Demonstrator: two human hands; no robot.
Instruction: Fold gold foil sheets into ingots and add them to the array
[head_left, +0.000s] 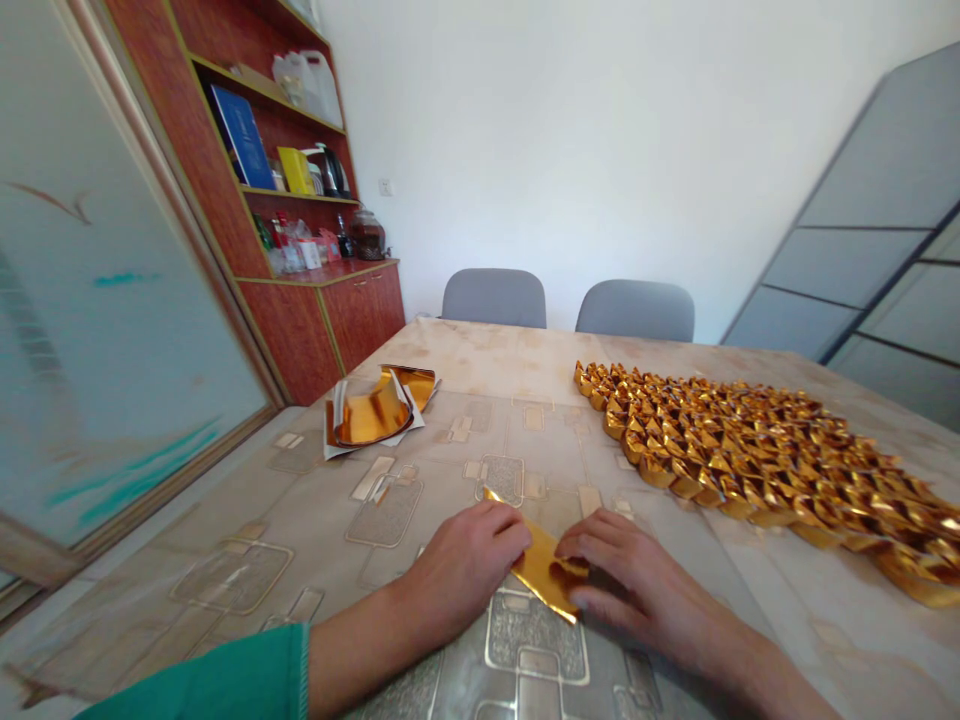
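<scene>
A sheet of gold foil paper point(541, 570), folded into a slanted strip, lies on the table in front of me between both hands. My left hand point(480, 550) is closed on its upper left part, the fingers curled together at the edge. At the right end my right hand point(622, 575) has its thumb and fingers around a curled bit of the foil paper. To the right, rows of folded gold foil paper pieces point(720, 440) stand packed closely together. A stack of loose, curved gold foil sheets point(373, 415) with white backing rests farther off on the left.
The table point(480, 350) has a patterned, clear-looking cover. Two grey chairs point(493, 298) stand at its far side. A reddish wooden cabinet point(367, 310) with filled shelves is at the back left, beside a frosted glass door point(112, 300). Grey panels point(870, 190) lean at the right.
</scene>
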